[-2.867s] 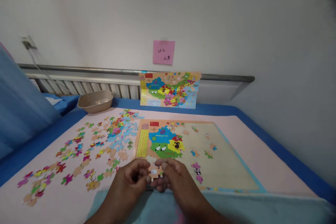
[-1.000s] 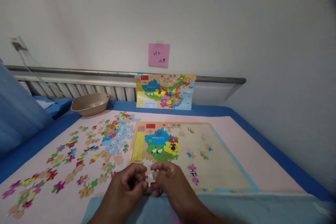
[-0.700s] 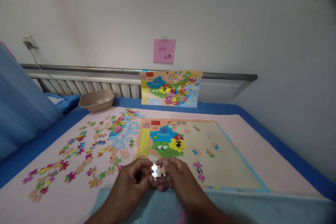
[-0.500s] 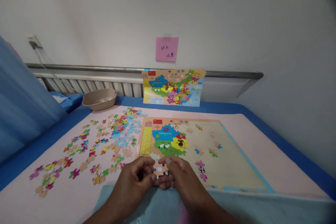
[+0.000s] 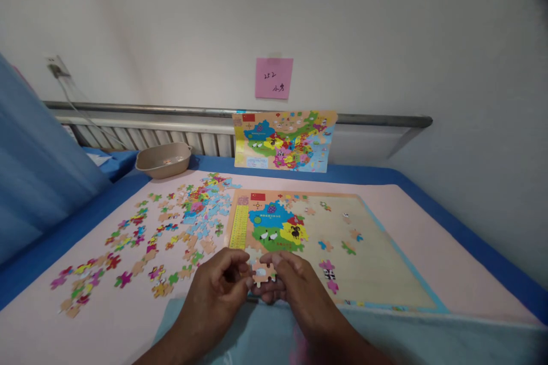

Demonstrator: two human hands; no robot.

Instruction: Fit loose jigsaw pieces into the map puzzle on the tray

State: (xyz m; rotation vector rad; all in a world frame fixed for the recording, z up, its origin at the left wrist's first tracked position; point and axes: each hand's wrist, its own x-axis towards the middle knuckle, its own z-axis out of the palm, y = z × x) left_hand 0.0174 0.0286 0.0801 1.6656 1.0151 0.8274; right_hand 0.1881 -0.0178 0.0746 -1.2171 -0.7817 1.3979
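Note:
Two small joined peach puzzle pieces [image 5: 264, 272] with a white picture on them are held up just in front of the puzzle board. My right hand [image 5: 295, 282] grips them, thumb on the right edge and fingers curled underneath. My left hand [image 5: 222, 282] is curled closed at their left edge, its thumb and index finger at the side; its other fingers are partly hidden. Behind the hands lies the puzzle board [image 5: 385, 274], its left part filled with a blue, green and yellow map section [image 5: 274, 219]. Several loose pieces, including a panda piece [image 5: 329, 275], lie on its bare right part.
Many loose puzzle pieces [image 5: 139, 268] spread over the pink cloth [image 5: 111, 328] at left. A beige basin [image 5: 162, 162] stands at the back left. The printed reference map [image 5: 282, 142] leans against the wall rail [image 5: 381, 120]. A blue curtain [image 5: 43, 154] hangs at far left.
Both hands and the joined pieces have risen slightly and moved a little right. The left fingertips have drawn slightly back from the pieces. The board and loose pieces appear unchanged.

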